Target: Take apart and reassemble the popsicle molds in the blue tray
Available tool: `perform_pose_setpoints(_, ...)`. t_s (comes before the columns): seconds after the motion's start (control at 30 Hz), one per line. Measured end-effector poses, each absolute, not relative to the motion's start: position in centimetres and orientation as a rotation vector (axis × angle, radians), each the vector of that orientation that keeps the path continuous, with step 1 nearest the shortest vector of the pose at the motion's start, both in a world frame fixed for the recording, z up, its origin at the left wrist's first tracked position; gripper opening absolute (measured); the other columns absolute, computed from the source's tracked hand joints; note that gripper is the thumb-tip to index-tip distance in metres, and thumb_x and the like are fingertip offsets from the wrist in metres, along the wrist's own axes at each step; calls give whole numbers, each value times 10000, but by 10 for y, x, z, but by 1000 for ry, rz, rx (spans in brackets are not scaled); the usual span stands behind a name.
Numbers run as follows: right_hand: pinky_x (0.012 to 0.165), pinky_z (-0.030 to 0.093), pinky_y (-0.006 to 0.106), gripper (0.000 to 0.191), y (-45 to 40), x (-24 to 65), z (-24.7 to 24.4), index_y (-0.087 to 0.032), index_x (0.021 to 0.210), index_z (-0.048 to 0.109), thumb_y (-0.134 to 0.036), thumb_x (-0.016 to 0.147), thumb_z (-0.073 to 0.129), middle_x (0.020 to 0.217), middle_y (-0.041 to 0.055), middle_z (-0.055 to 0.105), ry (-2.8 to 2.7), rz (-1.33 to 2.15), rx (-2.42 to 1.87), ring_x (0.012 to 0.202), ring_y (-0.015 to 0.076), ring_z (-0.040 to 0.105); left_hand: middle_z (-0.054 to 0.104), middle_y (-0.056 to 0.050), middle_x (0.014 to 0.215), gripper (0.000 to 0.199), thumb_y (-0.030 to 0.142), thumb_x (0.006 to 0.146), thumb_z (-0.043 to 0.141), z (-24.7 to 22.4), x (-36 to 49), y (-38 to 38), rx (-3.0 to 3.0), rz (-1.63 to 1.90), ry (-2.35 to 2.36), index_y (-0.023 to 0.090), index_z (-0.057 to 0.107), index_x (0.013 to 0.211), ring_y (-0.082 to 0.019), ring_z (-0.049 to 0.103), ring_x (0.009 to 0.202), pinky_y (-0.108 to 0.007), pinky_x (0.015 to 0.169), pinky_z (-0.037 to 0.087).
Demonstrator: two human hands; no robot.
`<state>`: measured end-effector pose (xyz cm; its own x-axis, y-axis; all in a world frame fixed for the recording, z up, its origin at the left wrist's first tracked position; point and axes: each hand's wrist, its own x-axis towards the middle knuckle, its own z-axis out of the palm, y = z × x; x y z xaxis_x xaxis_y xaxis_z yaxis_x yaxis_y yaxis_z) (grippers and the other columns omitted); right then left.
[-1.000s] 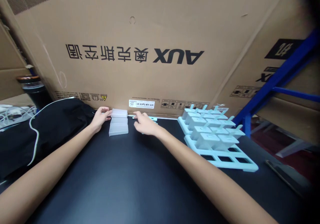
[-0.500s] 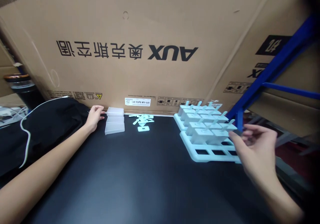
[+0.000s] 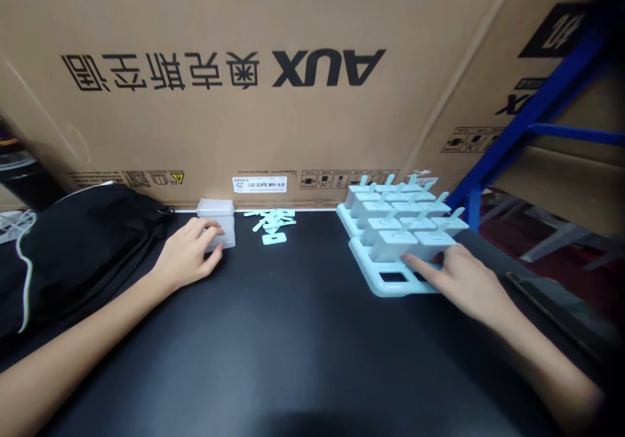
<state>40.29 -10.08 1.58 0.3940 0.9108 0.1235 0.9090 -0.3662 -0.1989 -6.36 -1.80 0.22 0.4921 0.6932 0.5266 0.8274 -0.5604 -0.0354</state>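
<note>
Curled fingers of my left hand (image 3: 188, 251) lie over the nearest of a few clear plastic ice-pop mould cups (image 3: 215, 208), thumb at its front edge. Part of that cup is hidden under the hand. On the right, a pale blue tray (image 3: 385, 287) carries several ice-pop moulds (image 3: 390, 245) with stick lids pointing up. My right hand (image 3: 463, 277) has its thumb across the front of the front-right mould (image 3: 434, 245), the other fingers behind its right side, partly hidden. Between the hands lies a small pile of loose blue stick lids (image 3: 273, 219).
A large cardboard box (image 3: 244, 131) stands along the back of the black table (image 3: 293, 333). Black cloth with a white cord (image 3: 97, 241) lies at the left, near a dark flask (image 3: 22, 170). A blue metal frame (image 3: 517, 137) rises at the right.
My left hand has moved right onto the clear mould cups. My right hand has moved left and closed in on the front-right blue mould. The camera view has shifted slightly.
</note>
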Motion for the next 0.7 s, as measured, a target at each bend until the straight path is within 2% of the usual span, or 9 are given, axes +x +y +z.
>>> perform_pose_setpoints(0.13,698,387,340,400,-102,396,16,-236,677,409,-580,881,419,840,107,553,-1628,-60,-2502,778,251,581,558,-77,1303,298,405,864,494,-1,-64,-10,-2415,-625,-1424,256,612,1093,-317,518,1187,-442,1006,418)
perform_pose_setpoints(0.33,655,382,337,347,-101,391,14,-240,711,411,-553,850,467,776,112,572,-1554,-83,-2493,787,275,606,632,-49,1208,305,446,849,516,-6,-71,-4,-2449,-654,-1580,287,614,1091,-303,534,1177,-415,983,441)
perform_pose_setpoints(0.47,673,401,346,319,-101,388,13,-236,830,435,-552,832,477,841,128,605,-1519,-89,-2467,846,297,624,625,-49,1212,306,457,860,493,-5,-71,-5,-2439,-622,-1596,281,596,1088,-299,530,1178,-410,946,456)
perform_pose_setpoints(0.7,673,433,359,463,-99,382,10,-148,1066,459,-559,859,411,919,191,636,-1510,-197,-2536,881,318,646,627,-52,1169,293,449,847,498,-4,-72,-3,-2434,-616,-1623,275,577,1069,-287,525,1158,-385,914,466)
